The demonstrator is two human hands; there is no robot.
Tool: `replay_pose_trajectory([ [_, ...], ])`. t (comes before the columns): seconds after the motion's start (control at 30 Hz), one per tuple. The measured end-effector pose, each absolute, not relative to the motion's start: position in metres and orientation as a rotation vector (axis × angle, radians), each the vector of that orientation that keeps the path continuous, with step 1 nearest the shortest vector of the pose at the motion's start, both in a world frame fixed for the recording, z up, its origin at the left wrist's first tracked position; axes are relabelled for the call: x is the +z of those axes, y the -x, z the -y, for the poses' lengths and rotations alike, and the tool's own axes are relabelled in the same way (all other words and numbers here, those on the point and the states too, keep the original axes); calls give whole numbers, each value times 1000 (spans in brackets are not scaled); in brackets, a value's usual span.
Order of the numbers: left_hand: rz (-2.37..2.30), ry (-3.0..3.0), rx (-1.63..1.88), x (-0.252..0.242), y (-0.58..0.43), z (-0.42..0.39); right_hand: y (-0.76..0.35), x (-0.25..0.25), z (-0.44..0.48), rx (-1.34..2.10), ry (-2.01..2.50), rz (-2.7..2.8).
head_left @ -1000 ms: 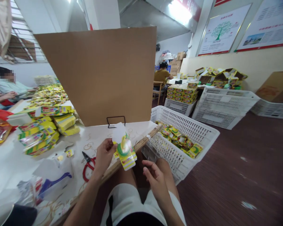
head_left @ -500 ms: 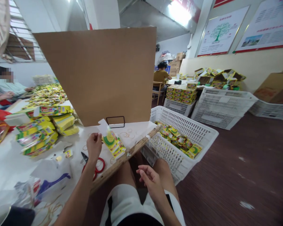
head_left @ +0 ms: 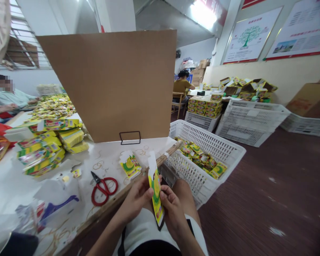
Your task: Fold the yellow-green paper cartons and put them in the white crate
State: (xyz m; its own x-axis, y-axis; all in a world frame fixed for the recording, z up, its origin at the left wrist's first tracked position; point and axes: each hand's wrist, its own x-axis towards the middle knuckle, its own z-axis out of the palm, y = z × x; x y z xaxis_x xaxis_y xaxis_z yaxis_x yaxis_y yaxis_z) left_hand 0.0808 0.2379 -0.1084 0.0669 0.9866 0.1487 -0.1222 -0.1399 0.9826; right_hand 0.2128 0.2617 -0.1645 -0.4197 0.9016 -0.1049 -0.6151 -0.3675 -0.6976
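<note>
Above my lap I hold a narrow yellow-and-green printed carton (head_left: pixel 156 192) between both hands, its white end flap sticking up and its lower end showing a dark opening. My left hand (head_left: pixel 138 195) pinches the carton's left side with the thumb in front. On the other side, my right hand (head_left: pixel 172 203) grips the right edge with thumb and fingers. More flat cartons (head_left: pixel 130 164) of the same print lie on the table near its wooden edge. Red-handled scissors (head_left: pixel 103 189) rest on the tabletop left of my left hand.
A cardboard panel (head_left: pixel 109 85) stands upright on the table behind a black wire stand (head_left: pixel 130 138). Stacked yellow cartons (head_left: pixel 41 153) and plastic wrapping (head_left: pixel 56 199) occupy the left. Right of my knees, a white crate (head_left: pixel 224 149) holds small yellow packs. Two co-workers sit farther off.
My left hand has come from the cartons on the table to above my lap, bringing one carton. My right hand has closed on its other side. The carton now stands opened out.
</note>
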Motion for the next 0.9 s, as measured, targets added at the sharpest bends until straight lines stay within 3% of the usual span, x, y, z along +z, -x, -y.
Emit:
replay_pose_trajectory([
  [0.33,-1045,-973,1371,-120,-89,-243,-217,-160,-266,1770,663,1019],
  [0.9,-1237,-1074,1384,-137,-89,-240,-226,-160,-270,1410,848,1344],
])
